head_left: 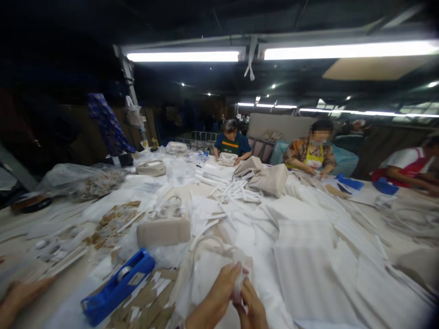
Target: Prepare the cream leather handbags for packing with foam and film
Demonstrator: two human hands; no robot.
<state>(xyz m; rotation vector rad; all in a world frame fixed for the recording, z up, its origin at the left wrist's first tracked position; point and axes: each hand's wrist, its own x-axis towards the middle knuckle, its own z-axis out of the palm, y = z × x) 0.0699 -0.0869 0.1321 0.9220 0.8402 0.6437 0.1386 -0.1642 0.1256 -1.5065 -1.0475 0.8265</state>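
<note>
Low in the middle of the head view, my left hand point(222, 287) and my right hand point(253, 302) are close together. Their fingers are closed round a small, whitish, partly see-through piece point(238, 289), which looks like bunched plastic or wrapping; its exact kind is blurred. Beneath and behind them lies a pale beige fabric bag point(209, 269) with a curved handle point(206, 241) at its far end. Left of my hands are a blue tape dispenser point(118, 288) and a heap of brown and white scraps point(147, 304).
A co-worker's hand point(25, 292) reaches in at the lower left. Beyond the dispenser stands a beige bag point(163, 232). White sheets point(305, 274) cover the right side. Across the table, co-workers point(230, 146) handle similar pieces near white strips point(236, 192) and folded bags point(270, 180).
</note>
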